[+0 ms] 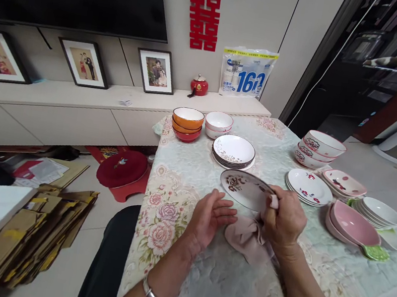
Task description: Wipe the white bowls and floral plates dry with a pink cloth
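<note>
The right hand [285,220] holds a flower plate [243,188] by its right edge, along with a pink cloth [248,239] that hangs down. The left hand [210,215] is wide open, just left of the cloth. The plate tips above the surface [224,293], on the near side of a pile of plates [234,150], with orange bowls [187,121] at the far left.
</note>
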`<state>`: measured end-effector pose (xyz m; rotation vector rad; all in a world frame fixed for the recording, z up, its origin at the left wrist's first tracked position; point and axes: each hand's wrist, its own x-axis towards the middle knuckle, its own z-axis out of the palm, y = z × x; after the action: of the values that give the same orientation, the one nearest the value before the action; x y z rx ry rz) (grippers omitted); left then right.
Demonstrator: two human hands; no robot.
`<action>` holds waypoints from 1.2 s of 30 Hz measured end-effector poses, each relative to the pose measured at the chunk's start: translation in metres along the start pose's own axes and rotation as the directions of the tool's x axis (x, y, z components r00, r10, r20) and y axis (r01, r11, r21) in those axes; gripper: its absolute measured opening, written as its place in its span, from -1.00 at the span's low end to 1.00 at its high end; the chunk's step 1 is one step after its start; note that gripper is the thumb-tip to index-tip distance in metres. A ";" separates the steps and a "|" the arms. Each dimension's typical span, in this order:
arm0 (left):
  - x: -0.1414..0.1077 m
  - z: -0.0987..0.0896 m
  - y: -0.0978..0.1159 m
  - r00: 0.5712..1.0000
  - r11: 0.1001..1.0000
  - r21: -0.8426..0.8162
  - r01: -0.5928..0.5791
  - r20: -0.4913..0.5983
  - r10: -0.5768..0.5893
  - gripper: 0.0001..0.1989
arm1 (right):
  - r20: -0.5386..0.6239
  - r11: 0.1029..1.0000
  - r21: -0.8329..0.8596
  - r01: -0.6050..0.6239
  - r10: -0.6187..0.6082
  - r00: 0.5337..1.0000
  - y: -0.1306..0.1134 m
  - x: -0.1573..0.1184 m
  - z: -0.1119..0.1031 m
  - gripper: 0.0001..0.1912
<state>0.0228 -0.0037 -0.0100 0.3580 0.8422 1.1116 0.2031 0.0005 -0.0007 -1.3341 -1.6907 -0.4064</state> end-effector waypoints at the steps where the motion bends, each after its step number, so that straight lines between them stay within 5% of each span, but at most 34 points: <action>1: 0.000 0.000 0.003 0.997 0.997 -0.053 0.062 0.055 -0.059 -0.53 | 0.026 0.996 0.053 0.075 -0.077 0.997 -0.003 0.000 -0.002 -0.73; 4: -0.002 -0.001 0.012 0.978 0.978 -0.171 0.122 0.189 -0.089 -0.37 | 0.068 0.929 0.232 0.286 -0.309 0.949 -0.014 0.000 -0.004 -0.65; 7: -0.003 -0.005 0.018 0.960 0.960 -0.242 0.139 0.270 -0.070 -0.42 | 0.099 0.869 0.292 0.400 -0.444 0.891 -0.025 -0.003 -0.004 -0.65; 11: -0.001 -0.010 0.018 0.972 0.956 -0.225 0.187 0.186 -0.147 -0.69 | 0.203 0.857 0.264 0.442 -0.497 0.844 -0.037 -0.008 -0.001 -0.76; 14: 0.002 -0.012 0.014 0.970 0.956 -0.209 0.206 0.170 -0.172 -0.60 | 0.178 0.817 0.381 0.433 -0.524 0.833 -0.040 -0.006 -0.003 -0.73; 17: 0.004 -0.014 0.010 0.975 0.965 -0.197 0.173 0.175 -0.139 -0.45 | 0.122 0.825 0.480 0.298 -0.400 0.908 -0.037 0.000 -0.011 -0.74; 20: 0.004 -0.015 0.007 0.982 0.975 -0.165 0.148 0.142 -0.125 -0.36 | 0.014 0.887 0.460 0.032 -0.044 0.999 -0.030 0.009 -0.022 -0.76; 22: 0.003 -0.015 0.005 0.984 0.983 -0.128 0.129 0.141 -0.111 -0.34 | -0.154 0.868 0.482 -0.117 0.216 0.964 -0.025 0.018 -0.029 -0.77; 25: 0.002 -0.015 0.003 0.980 0.993 -0.070 0.091 0.184 -0.077 -0.36 | -0.400 0.812 0.563 -0.156 0.433 0.808 -0.022 0.032 -0.038 -0.78; 28: 0.001 -0.013 0.001 0.970 0.997 -0.021 0.071 0.233 -0.064 -0.40 | -0.546 0.821 0.556 -0.126 0.475 0.690 -0.026 0.045 -0.049 -0.76; 31: -0.001 -0.011 -0.001 0.961 0.995 0.020 0.096 0.260 -0.097 -0.47 | -0.625 0.853 0.520 -0.049 0.419 0.659 -0.035 0.050 -0.060 -0.64; 34: -0.004 -0.009 -0.003 0.950 0.992 0.052 0.117 0.284 -0.127 -0.53 | -0.613 0.852 0.524 -0.001 0.378 0.694 -0.045 0.046 -0.060 -0.64; 36: -0.006 -0.007 -0.003 0.936 0.991 0.063 0.121 0.324 -0.135 -0.52 | -0.472 0.838 0.541 -0.070 0.372 0.800 -0.047 0.038 -0.051 -0.76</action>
<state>0.0183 -0.0110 -0.0140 0.5013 0.5849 0.8824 0.1843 -0.0311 0.0698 -0.8898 -1.0155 -0.1666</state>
